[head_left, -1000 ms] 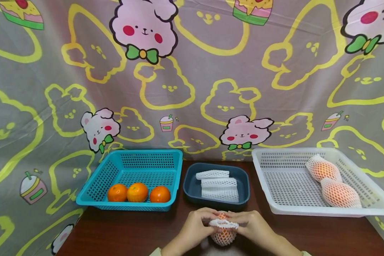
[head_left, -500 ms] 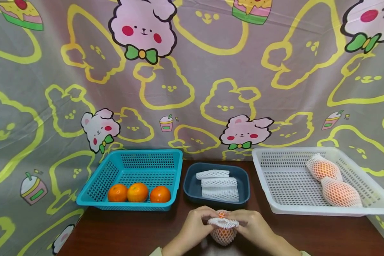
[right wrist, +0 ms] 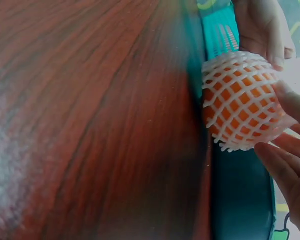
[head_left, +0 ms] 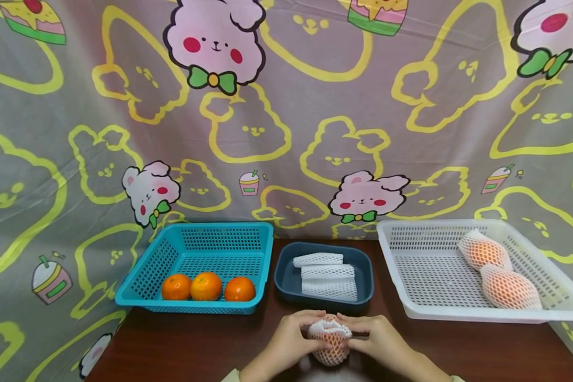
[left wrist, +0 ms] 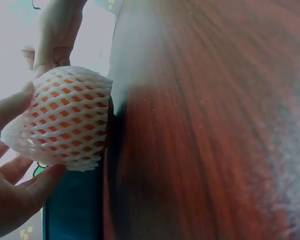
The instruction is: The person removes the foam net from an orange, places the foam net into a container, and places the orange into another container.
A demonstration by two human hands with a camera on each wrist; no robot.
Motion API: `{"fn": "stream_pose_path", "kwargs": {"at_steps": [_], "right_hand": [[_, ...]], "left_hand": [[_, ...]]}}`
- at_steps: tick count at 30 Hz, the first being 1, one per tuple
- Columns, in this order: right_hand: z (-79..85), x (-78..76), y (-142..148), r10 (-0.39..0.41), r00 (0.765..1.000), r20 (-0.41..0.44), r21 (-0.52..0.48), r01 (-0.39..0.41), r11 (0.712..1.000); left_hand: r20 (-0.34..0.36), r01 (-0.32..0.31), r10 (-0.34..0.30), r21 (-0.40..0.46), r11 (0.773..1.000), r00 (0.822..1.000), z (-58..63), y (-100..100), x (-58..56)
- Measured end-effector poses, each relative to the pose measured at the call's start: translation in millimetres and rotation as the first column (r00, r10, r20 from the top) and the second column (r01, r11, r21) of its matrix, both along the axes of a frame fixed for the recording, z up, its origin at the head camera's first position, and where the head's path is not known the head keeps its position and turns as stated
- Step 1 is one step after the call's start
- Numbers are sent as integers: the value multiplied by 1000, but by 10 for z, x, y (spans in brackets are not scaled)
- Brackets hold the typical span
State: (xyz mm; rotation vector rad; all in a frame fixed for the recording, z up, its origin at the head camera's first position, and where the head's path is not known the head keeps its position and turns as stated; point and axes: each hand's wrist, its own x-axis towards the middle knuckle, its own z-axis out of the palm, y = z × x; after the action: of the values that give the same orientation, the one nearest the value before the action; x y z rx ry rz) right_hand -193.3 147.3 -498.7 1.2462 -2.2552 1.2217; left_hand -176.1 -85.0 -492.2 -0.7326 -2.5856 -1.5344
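Head view: a person's left hand [head_left: 293, 338] and right hand [head_left: 381, 338] hold a netted orange [head_left: 331, 350] between them, low at centre, just in front of a dark blue tray [head_left: 285, 289]. On each hand the fingers [head_left: 307, 317] and thumb curve partway closed, parted by the fruit they grip. White net bunches across its top; whether it touches the brown bench [head_left: 181, 350] is unclear. White net sleeves [head_left: 328, 286] lie in the tray. To the left, a turquoise basket [head_left: 186, 307] contains three oranges [head_left: 206, 286]; to the right, a white basket [head_left: 458, 313] contains two net-covered fruits [head_left: 511, 289].
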Motion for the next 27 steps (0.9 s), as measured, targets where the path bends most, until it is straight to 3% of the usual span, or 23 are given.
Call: {"fn": "stream_pose_path", "kwargs": {"at_steps": [7, 14, 17, 21, 24, 27], "right_hand": [[31, 22, -50, -30, 997, -68, -74, 25, 997], [71, 30, -100, -129, 981, -142, -54, 122, 991], [106, 30, -95, -119, 989, -90, 33, 122, 992], [117, 44, -69, -45, 998, 39, 163, 38, 986], [85, 62, -73, -1, 996, 89, 177, -15, 984], [61, 71, -86, -1, 997, 71, 156, -11, 988]], "left_hand": [[0, -40, 40, 28, 999, 999, 48, 13, 18], [-112, -97, 98, 10, 995, 989, 74, 28, 7], [-110, -99, 100, 14, 995, 989, 75, 21, 3], [-62, -53, 54, 9, 999, 997, 84, 16, 9], [-24, -19, 18, -53, 998, 1000, 91, 8, 9], [-22, 9, -12, -139, 990, 1000, 84, -7, 1]]}}
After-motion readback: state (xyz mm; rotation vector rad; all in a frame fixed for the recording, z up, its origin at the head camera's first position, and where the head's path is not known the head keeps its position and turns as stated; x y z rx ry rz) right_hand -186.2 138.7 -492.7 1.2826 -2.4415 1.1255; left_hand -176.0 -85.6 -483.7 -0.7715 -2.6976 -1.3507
